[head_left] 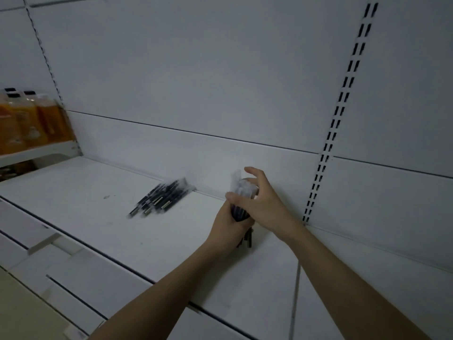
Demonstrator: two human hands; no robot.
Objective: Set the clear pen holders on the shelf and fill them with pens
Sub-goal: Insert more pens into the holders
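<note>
My left hand (226, 223) grips a bundle of dark pens (241, 203) with clear caps, held upright above the white shelf (103, 217); the lower pen ends stick out below the hand. My right hand (263, 200) rests against the bundle's top, thumb on its left side and fingers spread over the caps. A second loose pile of black pens (160, 197) lies flat on the shelf to the left, near the back wall. No clear pen holder shows in this view. The picture is blurred by motion.
Orange bottles (31, 121) with black caps stand on a neighbouring shelf at far left. A slotted upright (335, 123) runs down the white back panel to the right of my hands. Lower shelf edges (73, 261) step toward me at bottom left.
</note>
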